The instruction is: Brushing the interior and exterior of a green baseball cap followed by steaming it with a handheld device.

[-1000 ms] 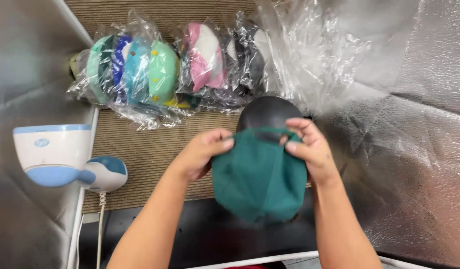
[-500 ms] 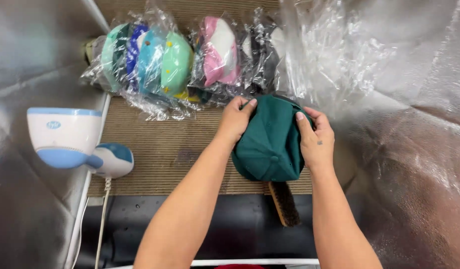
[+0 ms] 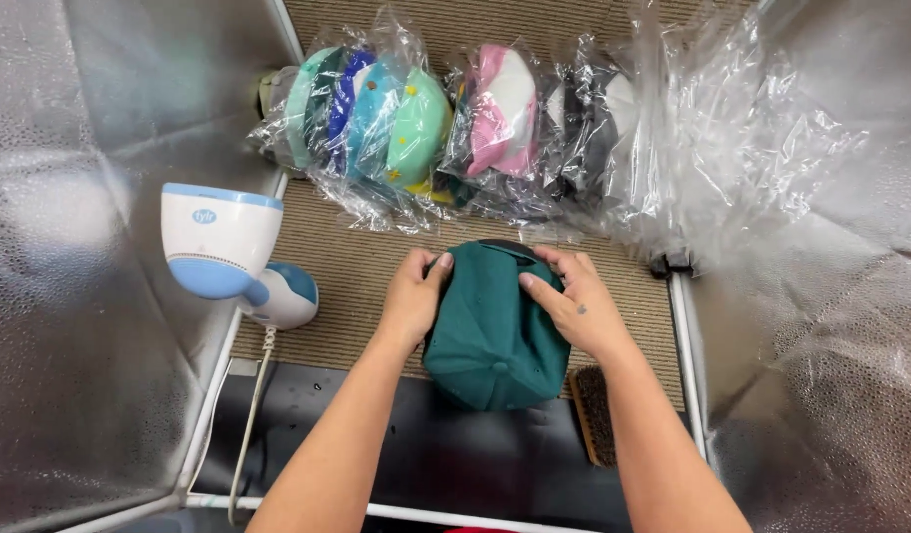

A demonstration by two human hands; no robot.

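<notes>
- We see first the silver, padded walls (image 3: 90,326) that close the working place on the left and on the right; their surface is shiny and has a fine bubble pattern.
- Between these walls lies the counter (image 3: 361,271), covered with a ribbed beige mat in the far part and with a dark, smooth sheet (image 3: 426,459) in the near part.
- A big loose piece of clear plastic film (image 3: 742,148) hangs at the far right corner, crumpled and reflecting the light.
- At the far edge of the counter stands a row of caps in clear bags (image 3: 416,128), packed side by side: green, blue and mint ones at the left, a pink and white one in the middle, dark ones at the right.
- A white and blue handheld steamer (image 3: 228,252) rests at the left edge, and its cord goes down toward us.
- The dark green cap (image 3: 495,331) sits in the middle of the counter, where the mat meets the dark sheet.
- Our left hand (image 3: 413,301) has its grip closed on the left side of the cap, and our right hand (image 3: 579,306) presses on the top right side, fingers spread over the cloth.
- A small brush (image 3: 594,415) lies just beside the cap, on the right, partly under our right forearm.
</notes>
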